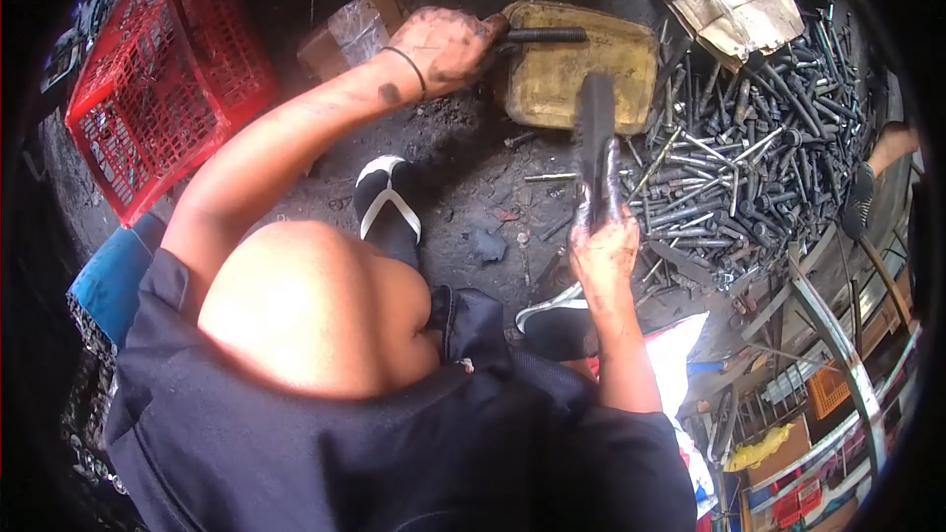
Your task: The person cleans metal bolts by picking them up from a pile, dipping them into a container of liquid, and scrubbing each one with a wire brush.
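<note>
My left hand (448,47), its fingers blackened, is closed on one end of a dark threaded bolt (552,35). The bolt points right across a yellow, grimy jerrycan-like container (542,89) with a raised rim. Lower down, my right hand (604,241) grips a long, dark, flat brush-like tool (595,123) whose left edge looks rough. The tool's upper end overlaps the lower part of the container and stays apart from the bolt. To the right of both hands lies a big heap of loose bolts (749,153).
A red plastic crate (168,79) stands at left, beside a cardboard box (355,30). Flattened cardboard (729,0) lies at upper right. Metal bars and a rack (833,325) fill the lower right. Another person's foot (860,199) shows at the right edge. My sandalled foot (389,202) rests on the dirty ground.
</note>
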Demonstrator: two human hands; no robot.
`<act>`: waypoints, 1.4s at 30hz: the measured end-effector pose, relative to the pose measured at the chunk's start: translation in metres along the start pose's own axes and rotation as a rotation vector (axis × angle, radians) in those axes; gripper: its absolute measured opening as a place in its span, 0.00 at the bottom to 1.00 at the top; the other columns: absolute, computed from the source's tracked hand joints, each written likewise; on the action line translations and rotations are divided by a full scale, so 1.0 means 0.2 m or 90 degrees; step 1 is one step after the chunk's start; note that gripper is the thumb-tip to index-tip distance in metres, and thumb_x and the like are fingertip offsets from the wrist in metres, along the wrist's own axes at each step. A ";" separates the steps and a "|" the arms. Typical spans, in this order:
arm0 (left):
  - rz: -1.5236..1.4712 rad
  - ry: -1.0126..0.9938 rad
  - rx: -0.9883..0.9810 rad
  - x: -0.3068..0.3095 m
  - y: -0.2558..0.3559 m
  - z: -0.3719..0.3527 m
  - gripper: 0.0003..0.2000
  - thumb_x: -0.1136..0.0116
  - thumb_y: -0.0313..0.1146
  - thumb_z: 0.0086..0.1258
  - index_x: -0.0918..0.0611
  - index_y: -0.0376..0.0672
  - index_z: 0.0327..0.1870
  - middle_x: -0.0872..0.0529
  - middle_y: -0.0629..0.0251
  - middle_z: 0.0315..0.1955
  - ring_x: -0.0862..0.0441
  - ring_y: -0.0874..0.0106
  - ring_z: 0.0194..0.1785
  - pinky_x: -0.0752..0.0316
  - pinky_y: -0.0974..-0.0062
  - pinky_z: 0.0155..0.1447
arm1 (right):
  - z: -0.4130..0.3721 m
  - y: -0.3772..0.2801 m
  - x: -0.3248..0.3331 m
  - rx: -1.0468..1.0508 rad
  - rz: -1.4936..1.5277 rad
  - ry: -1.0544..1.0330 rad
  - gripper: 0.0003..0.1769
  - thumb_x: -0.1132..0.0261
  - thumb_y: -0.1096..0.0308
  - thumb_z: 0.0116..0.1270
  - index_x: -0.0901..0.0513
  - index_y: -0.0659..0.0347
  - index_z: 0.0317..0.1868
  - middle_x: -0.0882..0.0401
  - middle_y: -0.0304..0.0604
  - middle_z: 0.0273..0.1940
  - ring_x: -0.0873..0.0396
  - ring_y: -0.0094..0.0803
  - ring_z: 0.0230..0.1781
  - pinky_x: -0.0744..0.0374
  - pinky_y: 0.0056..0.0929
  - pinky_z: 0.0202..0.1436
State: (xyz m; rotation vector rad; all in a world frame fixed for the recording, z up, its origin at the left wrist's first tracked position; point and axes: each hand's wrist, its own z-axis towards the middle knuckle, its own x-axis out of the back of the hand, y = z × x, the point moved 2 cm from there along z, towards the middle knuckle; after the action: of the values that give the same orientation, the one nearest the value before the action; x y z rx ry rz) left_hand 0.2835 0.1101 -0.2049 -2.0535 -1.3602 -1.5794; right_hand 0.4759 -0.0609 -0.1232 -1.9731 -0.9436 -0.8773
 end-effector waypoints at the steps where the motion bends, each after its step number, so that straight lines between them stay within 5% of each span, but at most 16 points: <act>1: -0.004 0.045 -0.041 0.01 -0.01 -0.01 0.27 0.42 0.32 0.51 0.30 0.40 0.57 0.18 0.51 0.36 0.20 0.54 0.42 0.25 0.60 0.45 | 0.05 -0.04 0.01 0.010 0.054 0.041 0.29 0.44 0.64 0.65 0.39 0.45 0.67 0.21 0.56 0.30 0.21 0.51 0.28 0.23 0.44 0.34; 4: -0.040 0.019 -0.018 0.02 -0.01 0.00 0.27 0.43 0.31 0.53 0.31 0.39 0.57 0.18 0.50 0.36 0.20 0.53 0.41 0.25 0.59 0.46 | 0.19 -0.14 -0.05 0.135 0.062 0.142 0.26 0.43 0.62 0.64 0.33 0.53 0.63 0.22 0.55 0.28 0.21 0.49 0.27 0.22 0.42 0.34; 9: -0.060 0.003 -0.029 -0.04 0.01 0.00 0.24 0.46 0.30 0.53 0.29 0.41 0.54 0.18 0.48 0.33 0.20 0.52 0.40 0.25 0.58 0.45 | 0.43 -0.04 -0.07 0.201 -0.240 0.199 0.22 0.41 0.58 0.61 0.25 0.64 0.51 0.23 0.53 0.24 0.20 0.42 0.23 0.20 0.36 0.29; 11: -0.062 0.009 -0.033 -0.01 0.03 0.01 0.23 0.46 0.29 0.52 0.28 0.41 0.53 0.18 0.47 0.32 0.20 0.52 0.39 0.25 0.57 0.43 | 0.45 -0.17 0.09 0.122 -0.023 0.162 0.20 0.42 0.61 0.62 0.24 0.66 0.50 0.20 0.61 0.29 0.18 0.42 0.27 0.20 0.40 0.34; 12: -0.059 0.014 -0.043 0.00 0.04 0.01 0.22 0.46 0.29 0.53 0.28 0.41 0.52 0.18 0.47 0.32 0.20 0.52 0.39 0.25 0.57 0.42 | 0.41 -0.19 0.03 0.038 -0.232 0.027 0.19 0.41 0.61 0.62 0.24 0.61 0.51 0.20 0.55 0.28 0.19 0.42 0.25 0.20 0.40 0.31; 13: -0.054 0.019 -0.052 -0.01 0.04 0.00 0.21 0.46 0.29 0.54 0.28 0.40 0.51 0.18 0.47 0.31 0.20 0.52 0.38 0.25 0.57 0.41 | 0.39 -0.15 -0.03 0.130 -0.299 0.043 0.18 0.42 0.60 0.62 0.23 0.59 0.50 0.20 0.53 0.26 0.20 0.43 0.24 0.21 0.41 0.31; 18: -0.009 0.117 -0.031 -0.03 0.02 0.04 0.17 0.48 0.34 0.56 0.25 0.38 0.47 0.17 0.50 0.28 0.18 0.54 0.34 0.23 0.60 0.37 | 0.45 -0.19 -0.01 0.210 -0.209 0.149 0.15 0.44 0.55 0.64 0.21 0.46 0.49 0.23 0.48 0.23 0.20 0.42 0.21 0.21 0.40 0.26; 23: -0.024 0.109 -0.043 -0.02 0.04 -0.05 0.16 0.47 0.36 0.56 0.25 0.40 0.45 0.17 0.52 0.30 0.18 0.55 0.36 0.23 0.59 0.40 | 0.46 -0.13 0.05 0.162 -0.105 0.155 0.25 0.43 0.58 0.64 0.32 0.43 0.63 0.24 0.46 0.20 0.20 0.40 0.21 0.20 0.40 0.27; 24: -0.044 0.083 -0.043 -0.04 0.04 -0.06 0.19 0.45 0.36 0.55 0.26 0.40 0.48 0.18 0.51 0.31 0.19 0.54 0.37 0.24 0.58 0.42 | 0.48 -0.15 0.08 0.215 -0.074 0.209 0.27 0.43 0.59 0.64 0.34 0.45 0.64 0.24 0.46 0.19 0.21 0.38 0.20 0.20 0.40 0.27; 26: -0.078 0.045 -0.053 -0.04 0.05 -0.04 0.25 0.41 0.35 0.53 0.29 0.39 0.54 0.18 0.48 0.33 0.21 0.51 0.40 0.26 0.57 0.45 | 0.49 -0.23 0.07 0.110 -0.034 0.158 0.25 0.43 0.59 0.63 0.31 0.50 0.61 0.24 0.47 0.21 0.21 0.39 0.22 0.20 0.41 0.28; 29: -0.092 -0.007 -0.049 -0.06 0.06 -0.05 0.21 0.43 0.35 0.54 0.27 0.38 0.49 0.18 0.48 0.31 0.20 0.51 0.39 0.25 0.56 0.42 | 0.28 -0.20 -0.14 0.106 -0.229 0.081 0.26 0.40 0.61 0.59 0.28 0.49 0.59 0.21 0.48 0.25 0.21 0.46 0.24 0.21 0.39 0.34; 34: -0.065 -0.024 -0.090 -0.04 0.05 -0.04 0.12 0.49 0.31 0.54 0.24 0.39 0.39 0.17 0.49 0.29 0.18 0.54 0.37 0.23 0.58 0.41 | 0.15 -0.18 0.08 0.049 -0.049 -0.016 0.28 0.44 0.68 0.61 0.32 0.47 0.63 0.22 0.56 0.28 0.21 0.52 0.31 0.23 0.42 0.37; 35: -0.028 -0.014 -0.084 -0.07 0.05 -0.02 0.12 0.49 0.31 0.53 0.23 0.39 0.38 0.17 0.50 0.30 0.18 0.55 0.36 0.23 0.60 0.41 | 0.20 -0.20 0.09 0.090 0.052 0.031 0.25 0.43 0.63 0.60 0.30 0.46 0.61 0.22 0.56 0.29 0.21 0.52 0.30 0.22 0.44 0.40; 39: 0.015 -0.031 -0.119 -0.08 0.00 0.04 0.14 0.49 0.31 0.52 0.23 0.40 0.41 0.17 0.50 0.32 0.18 0.56 0.35 0.23 0.60 0.41 | 0.31 -0.18 -0.12 0.165 -0.288 0.114 0.15 0.38 0.59 0.54 0.19 0.64 0.25 0.25 0.47 0.28 0.21 0.43 0.27 0.21 0.39 0.35; 40: 0.006 -0.012 -0.132 -0.06 0.03 0.02 0.15 0.48 0.31 0.52 0.24 0.40 0.43 0.17 0.50 0.31 0.18 0.56 0.35 0.23 0.60 0.41 | 0.23 -0.07 -0.17 0.146 -0.268 0.101 0.14 0.37 0.59 0.53 0.19 0.63 0.26 0.26 0.47 0.30 0.22 0.43 0.26 0.22 0.40 0.33; 42: 0.008 0.043 -0.133 -0.02 0.01 0.00 0.17 0.48 0.32 0.52 0.25 0.41 0.45 0.17 0.51 0.31 0.18 0.56 0.35 0.23 0.59 0.41 | 0.00 0.12 -0.11 0.112 -0.264 -0.016 0.17 0.40 0.60 0.57 0.20 0.53 0.47 0.25 0.49 0.34 0.21 0.45 0.28 0.22 0.42 0.31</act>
State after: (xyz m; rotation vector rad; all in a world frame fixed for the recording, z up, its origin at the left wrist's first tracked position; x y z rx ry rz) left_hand 0.2852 0.1055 -0.2078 -2.0951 -1.2021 -1.8385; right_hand 0.4850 -0.0772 -0.1496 -1.6684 -1.4268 -0.9561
